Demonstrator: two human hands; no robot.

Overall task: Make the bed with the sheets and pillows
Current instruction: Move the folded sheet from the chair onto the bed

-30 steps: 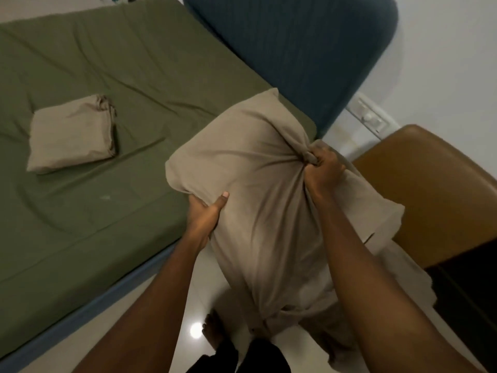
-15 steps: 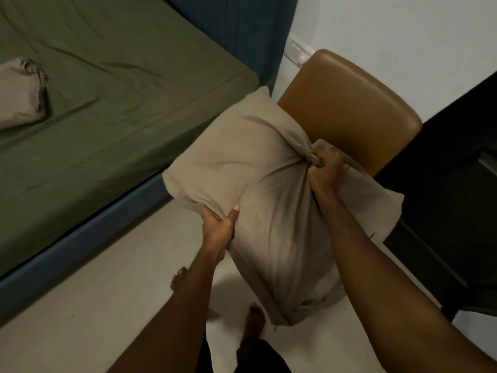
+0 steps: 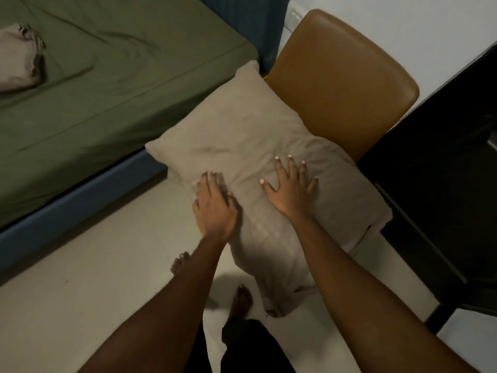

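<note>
Pressing pillow (image 3: pixel 242 130): right hand (image 3: pixel 291 196) splayed

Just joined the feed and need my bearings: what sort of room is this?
Most likely a bedroom: a bed with a green sheet and blue headboard on the left, a beige pillow under the left hand and right hand, and a brown chair beside the bed.

pillow (image 3: pixel 242 135): 1 | folded cloth (image 3: pixel 18 63): 1 | bed (image 3: pixel 121 90): 1 | chair (image 3: pixel 341 76): 1 | hands (image 3: pixel 215 208) (image 3: pixel 291 189): 2 | feet (image 3: pixel 180 262) (image 3: pixel 242 300): 2
</note>
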